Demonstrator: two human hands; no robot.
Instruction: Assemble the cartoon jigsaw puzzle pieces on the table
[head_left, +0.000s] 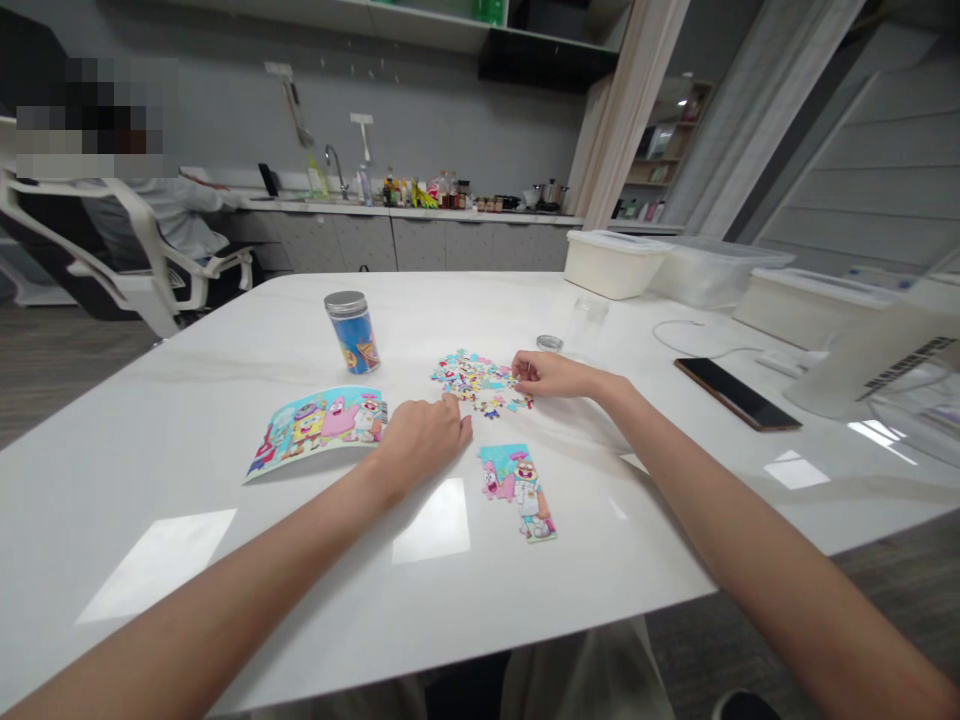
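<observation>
A loose heap of colourful jigsaw puzzle pieces (472,376) lies on the white table. At its right edge, my right hand (553,374) has its fingers bent together; whatever is at the fingertips is too small to make out. My left hand (421,440) rests curled at the near left side of the heap, index finger toward the pieces, with nothing visible in it. Closer to me lies a joined section of puzzle (519,490) with a pink starfish and another cartoon figure. Left of my left hand is a curved picture sheet (319,428) of cartoon characters.
A metal-lidded jar (352,335) with a blue label stands behind the sheet. Beyond my right hand are a clear jar (589,318) and a round lid (550,343). A phone (736,393), a cable and storage boxes (615,264) occupy the right. A person (161,215) sits far left.
</observation>
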